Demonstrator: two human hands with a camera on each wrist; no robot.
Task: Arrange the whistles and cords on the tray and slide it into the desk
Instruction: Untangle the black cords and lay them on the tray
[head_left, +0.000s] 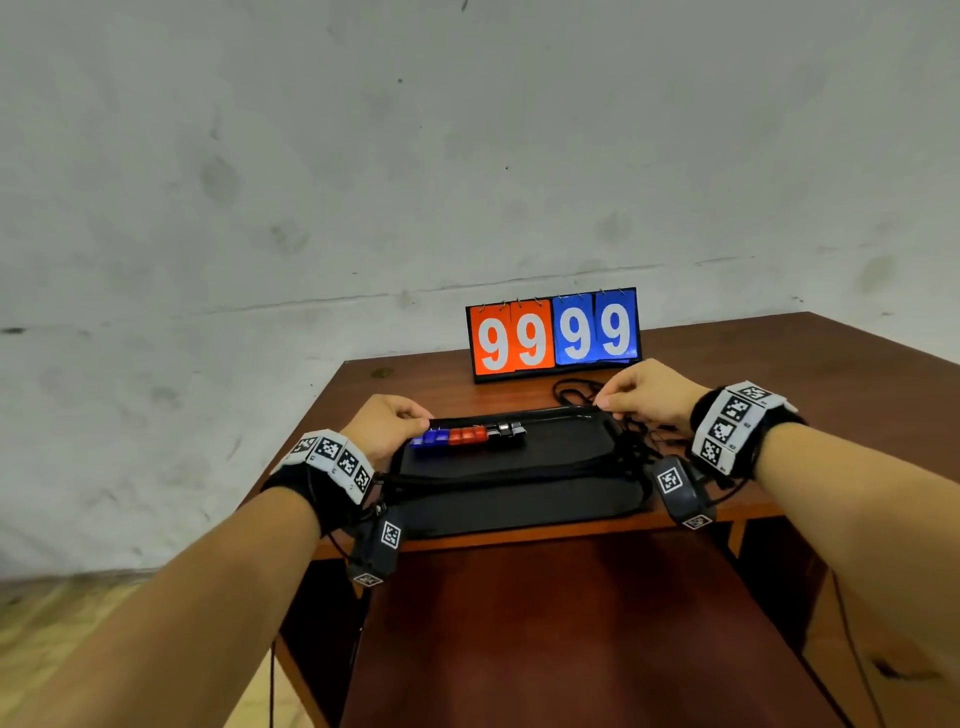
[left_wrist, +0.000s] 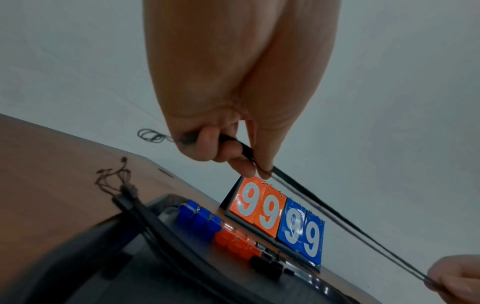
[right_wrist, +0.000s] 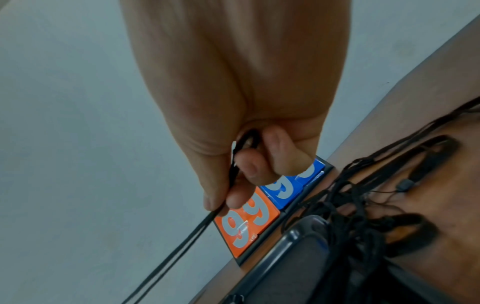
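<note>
Cord (left_wrist: 337, 214) is pinched at each end by the left hand (head_left: 387, 423) and right hand (head_left: 647, 389), pulled straight over the tray (head_left: 519, 499) on the worktop (head_left: 779, 358), likely so it lies flat beside the whistles (head_left: 467, 435).

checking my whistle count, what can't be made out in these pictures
- Black whistles: head view, too small and dark against the tray to count.
- Loose cords: right wrist view, tangled, so their number is unclear.
- Stretched cord: ends hidden inside the left hand and right hand.
- Desk slot: not shown in any view.
</note>
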